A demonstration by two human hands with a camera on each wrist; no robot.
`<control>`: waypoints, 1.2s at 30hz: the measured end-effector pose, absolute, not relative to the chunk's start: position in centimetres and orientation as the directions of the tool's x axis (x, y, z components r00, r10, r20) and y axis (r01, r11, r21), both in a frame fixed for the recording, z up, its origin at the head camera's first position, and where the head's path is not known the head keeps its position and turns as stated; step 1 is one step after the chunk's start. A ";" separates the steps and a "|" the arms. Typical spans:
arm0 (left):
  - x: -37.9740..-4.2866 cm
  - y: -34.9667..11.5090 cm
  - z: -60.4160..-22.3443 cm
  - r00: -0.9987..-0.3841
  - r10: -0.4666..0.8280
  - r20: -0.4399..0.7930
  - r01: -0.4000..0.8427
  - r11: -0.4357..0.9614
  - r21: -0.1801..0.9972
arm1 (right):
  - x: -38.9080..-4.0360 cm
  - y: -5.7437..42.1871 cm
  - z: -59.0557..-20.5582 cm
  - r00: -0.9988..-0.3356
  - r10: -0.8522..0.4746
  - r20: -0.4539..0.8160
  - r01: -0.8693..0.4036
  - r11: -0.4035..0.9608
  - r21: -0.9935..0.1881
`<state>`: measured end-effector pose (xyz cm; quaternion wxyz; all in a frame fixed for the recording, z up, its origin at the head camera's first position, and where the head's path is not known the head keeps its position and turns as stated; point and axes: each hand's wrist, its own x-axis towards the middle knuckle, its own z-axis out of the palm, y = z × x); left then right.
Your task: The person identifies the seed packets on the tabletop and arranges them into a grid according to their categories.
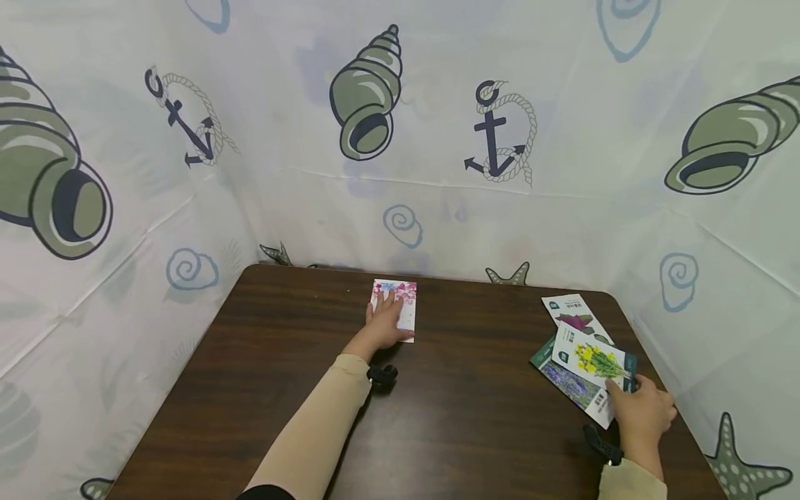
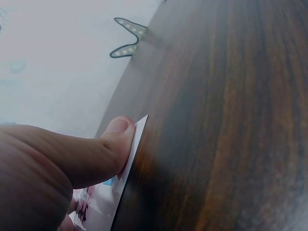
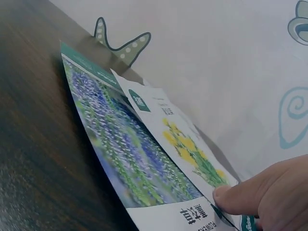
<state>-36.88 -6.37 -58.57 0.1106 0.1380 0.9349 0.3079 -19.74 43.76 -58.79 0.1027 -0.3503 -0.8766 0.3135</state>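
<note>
My left hand rests on a white card with pink blossoms near the table's far edge, its fingers spread over the face. In the left wrist view the thumb presses along the card's edge. At the right, my right hand pinches the lower corner of a flower seed packet with yellow blooms, thumb on top. Partly beneath that packet lies one with a purple-blue flower field. A third packet, with a dark purple-red picture, sticks out behind it, partly covered.
The dark wooden table has rounded far corners. A white cloth printed with shells, anchors and starfish hangs around its back and sides. The packets lie close to the table's right edge.
</note>
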 end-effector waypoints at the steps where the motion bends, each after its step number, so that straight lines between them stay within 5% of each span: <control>1: -36.9 -6.4 -58.7 -0.937 0.326 -0.127 0.188 0.774 0.605 | -19.7 43.7 -58.7 -0.732 0.680 -0.048 0.556 0.555 -0.619; 17: -37.2 -6.4 -59.1 -0.939 0.319 -0.126 0.184 0.779 0.600 | -20.0 43.5 -58.2 -0.706 0.702 -0.092 0.539 0.450 -0.712; 36: -37.7 -6.5 -60.0 -0.938 0.322 -0.128 0.187 0.782 0.595 | -20.0 38.8 -56.6 -0.744 0.661 0.093 0.204 0.357 -0.912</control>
